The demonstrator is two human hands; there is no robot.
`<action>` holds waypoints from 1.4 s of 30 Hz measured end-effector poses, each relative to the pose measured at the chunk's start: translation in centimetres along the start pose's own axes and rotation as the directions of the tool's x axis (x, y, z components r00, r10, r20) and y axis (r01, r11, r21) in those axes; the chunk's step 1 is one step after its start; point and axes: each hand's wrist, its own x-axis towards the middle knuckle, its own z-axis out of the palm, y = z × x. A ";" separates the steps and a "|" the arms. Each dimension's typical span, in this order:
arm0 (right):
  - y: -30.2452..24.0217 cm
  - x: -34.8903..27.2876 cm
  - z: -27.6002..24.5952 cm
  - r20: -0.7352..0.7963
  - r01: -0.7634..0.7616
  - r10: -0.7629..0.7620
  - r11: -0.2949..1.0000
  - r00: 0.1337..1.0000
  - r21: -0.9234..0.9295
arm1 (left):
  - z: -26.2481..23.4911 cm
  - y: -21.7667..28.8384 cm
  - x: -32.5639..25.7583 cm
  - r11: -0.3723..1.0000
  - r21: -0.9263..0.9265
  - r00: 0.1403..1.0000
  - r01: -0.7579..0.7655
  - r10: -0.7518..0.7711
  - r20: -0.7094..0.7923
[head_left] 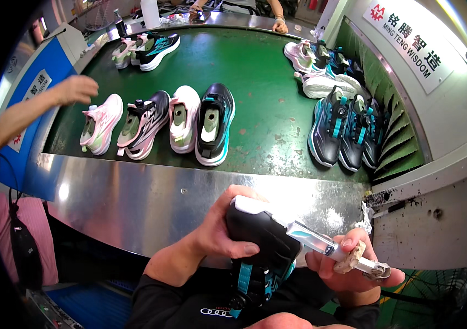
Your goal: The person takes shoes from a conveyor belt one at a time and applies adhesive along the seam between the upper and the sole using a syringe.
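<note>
My left hand [219, 227] is closed around a black sneaker [258, 236] with a white sole and turquoise trim, held tilted over my lap with its toe up. In my right hand [348, 263] is a clear plastic syringe [315, 239], gripped at its barrel and plunger end. Pale, lumpy wrapping sits around the syringe's flange and plunger tip. The syringe's front end meets the edge of the shoe near the white sole; the exact contact point is too small to tell. A little clear fluid seems to show in the barrel.
On the green conveyor belt [261, 66] stand pink sneakers [102, 123], a black-and-turquoise sneaker [215, 123] and several dark sneakers [329, 126] beside the strip-curtained machine opening [400, 137]. A steel ledge [151, 189] borders my side. A co-worker's hand [77, 89] hovers at left; another person's hand [280, 25] rests far off.
</note>
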 end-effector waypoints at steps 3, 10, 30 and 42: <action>0.5 -0.3 -0.5 0.080 0.043 -0.053 0.992 0.995 0.117 | 0.3 0.1 -0.1 0.999 -0.026 0.999 0.023 -0.024 -0.038; 0.9 -1.0 -1.3 0.078 0.091 -0.096 0.994 0.992 0.065 | 0.1 0.1 0.0 0.997 -0.006 0.991 0.081 -0.081 -0.109; 4.0 -6.0 -5.0 -0.069 0.103 -0.093 0.980 0.993 0.168 | -2.1 -1.5 1.2 0.938 -0.205 0.924 0.278 -0.320 -0.209; 5.4 -9.8 -5.4 -0.081 -0.010 0.022 0.989 0.996 0.149 | -3.2 -3.0 1.3 0.857 -0.440 0.867 0.267 -0.413 -0.278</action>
